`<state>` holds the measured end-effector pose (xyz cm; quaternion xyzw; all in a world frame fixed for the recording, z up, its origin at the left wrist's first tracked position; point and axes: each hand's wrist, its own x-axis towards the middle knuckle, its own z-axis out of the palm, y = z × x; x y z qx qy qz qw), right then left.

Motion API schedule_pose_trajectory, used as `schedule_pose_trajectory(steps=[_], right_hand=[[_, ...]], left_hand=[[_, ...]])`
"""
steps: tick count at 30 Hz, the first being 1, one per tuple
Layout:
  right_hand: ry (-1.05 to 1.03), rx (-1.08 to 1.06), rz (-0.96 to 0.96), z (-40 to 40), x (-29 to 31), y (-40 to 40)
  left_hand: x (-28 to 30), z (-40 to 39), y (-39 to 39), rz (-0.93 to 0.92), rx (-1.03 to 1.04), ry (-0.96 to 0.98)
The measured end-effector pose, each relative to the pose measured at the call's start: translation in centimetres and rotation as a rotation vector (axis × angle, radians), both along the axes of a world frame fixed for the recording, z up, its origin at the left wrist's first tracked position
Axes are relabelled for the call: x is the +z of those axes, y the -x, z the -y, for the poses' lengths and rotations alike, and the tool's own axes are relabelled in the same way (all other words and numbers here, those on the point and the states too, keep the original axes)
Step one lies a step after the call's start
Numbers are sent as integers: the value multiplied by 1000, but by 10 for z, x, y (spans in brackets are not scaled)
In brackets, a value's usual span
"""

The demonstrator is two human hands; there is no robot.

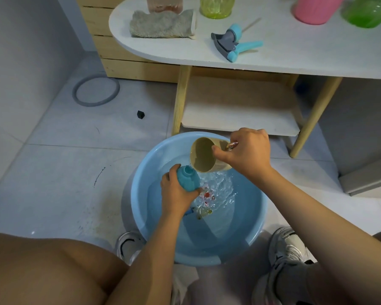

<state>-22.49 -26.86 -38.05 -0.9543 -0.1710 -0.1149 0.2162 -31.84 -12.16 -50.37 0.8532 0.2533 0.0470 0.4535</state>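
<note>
A light blue basin (254, 225) with water in it stands on the floor between my feet. My left hand (177, 192) grips a small teal bottle (187, 177) with an open neck, held tilted over the water. My right hand (245, 150) holds a beige cup (204, 155) by its handle, thumb on the rim. The cup is tipped toward the bottle, and water splashes into the basin just below its lip. Small coloured bits (207, 202) lie under the rippling water.
A white oval table (295, 60) with wooden legs stands behind the basin. On it lie a grey cloth (162, 24), a teal spray head (235, 41), and yellow, pink and green bottles. A grey ring (96, 90) and a small black cube (140, 114) lie on the tiled floor.
</note>
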Motion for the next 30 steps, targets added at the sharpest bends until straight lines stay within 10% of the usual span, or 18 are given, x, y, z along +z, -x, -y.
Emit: schedule_pose_trajectory(steps=[30], right_hand=[[38,55,309,-7,0,0]], left_hand=[[3,2,2,-21,-12,-15]])
